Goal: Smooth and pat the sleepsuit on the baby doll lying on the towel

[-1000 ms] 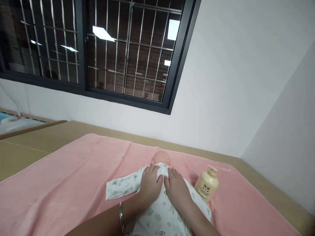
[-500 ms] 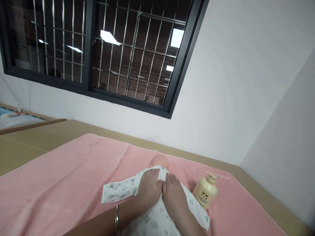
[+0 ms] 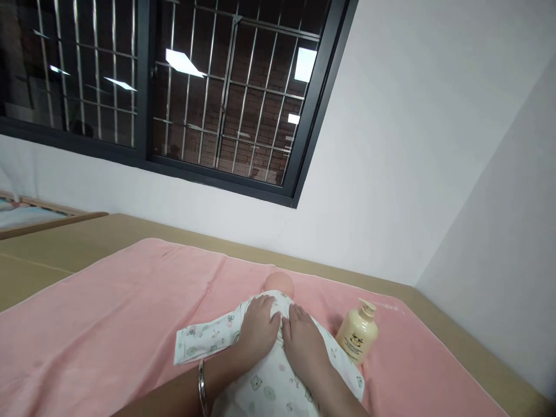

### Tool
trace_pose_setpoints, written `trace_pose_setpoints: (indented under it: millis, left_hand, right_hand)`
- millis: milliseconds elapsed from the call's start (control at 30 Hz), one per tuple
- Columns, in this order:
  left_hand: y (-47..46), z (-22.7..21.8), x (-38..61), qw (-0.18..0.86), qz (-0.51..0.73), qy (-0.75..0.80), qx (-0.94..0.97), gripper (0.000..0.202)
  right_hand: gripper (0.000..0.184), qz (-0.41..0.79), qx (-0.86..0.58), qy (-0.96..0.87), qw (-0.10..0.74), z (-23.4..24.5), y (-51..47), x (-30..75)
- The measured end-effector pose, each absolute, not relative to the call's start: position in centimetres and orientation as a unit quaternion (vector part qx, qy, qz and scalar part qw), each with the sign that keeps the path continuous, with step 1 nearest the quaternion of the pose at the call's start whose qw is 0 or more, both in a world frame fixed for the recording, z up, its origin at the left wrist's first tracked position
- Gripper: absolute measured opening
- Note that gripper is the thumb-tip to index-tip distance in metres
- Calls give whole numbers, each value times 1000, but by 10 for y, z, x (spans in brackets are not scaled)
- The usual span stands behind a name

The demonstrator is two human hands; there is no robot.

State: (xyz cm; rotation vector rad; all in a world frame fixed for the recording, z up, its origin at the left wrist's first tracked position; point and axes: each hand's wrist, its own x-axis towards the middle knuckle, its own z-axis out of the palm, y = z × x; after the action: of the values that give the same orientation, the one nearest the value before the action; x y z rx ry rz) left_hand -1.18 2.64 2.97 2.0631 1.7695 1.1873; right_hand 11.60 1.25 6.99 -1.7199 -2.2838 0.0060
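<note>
A baby doll (image 3: 279, 283) lies on a pink blanket (image 3: 143, 307), its head toward the wall and its face not visible. It wears a white patterned garment (image 3: 269, 385) with the sleeves spread to both sides. My left hand (image 3: 259, 327) rests flat on the upper left of the doll's back, fingers stretched out. Beside it, my right hand (image 3: 304, 341) lies flat on the upper right, fingers extended. The two thumbs are near each other at the middle, slightly apart. A silver bangle (image 3: 202, 388) circles my left wrist.
A cream pump bottle (image 3: 358, 333) stands on the blanket to the right, close to the doll's sleeve. Under the blanket is a tan table surface (image 3: 99, 237). Behind rises a white wall (image 3: 369, 174) with a dark-framed, barred window (image 3: 226, 92). A wooden-edged bed (image 3: 39, 215) shows at far left.
My thumbs have moved slightly apart, and both hands remain flat on the doll's back. The whole view has shifted a little, so things appear slightly further left.
</note>
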Motion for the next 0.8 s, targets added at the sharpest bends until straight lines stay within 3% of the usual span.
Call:
trace_pose_setpoints:
  millis: [100, 333, 500, 667, 800]
  left_hand:
    - [35, 28, -19, 100, 407, 601, 680, 44]
    - [32, 18, -16, 94, 444, 569, 685, 41]
    - [30, 18, -17, 103, 476, 558, 672, 39]
    - [29, 18, -18, 115, 509, 543, 657, 38]
    - [31, 15, -19, 165, 544, 519, 638, 36]
  right_hand:
    - [46, -5, -598, -790, 133, 73, 4, 112]
    - [48, 109, -561, -801, 180, 83, 31, 135]
    - [56, 59, -564, -793, 222, 77, 18, 125]
    - [55, 104, -561, -802, 178, 70, 6, 111]
    - [55, 75, -578, -784, 215, 69, 6, 111]
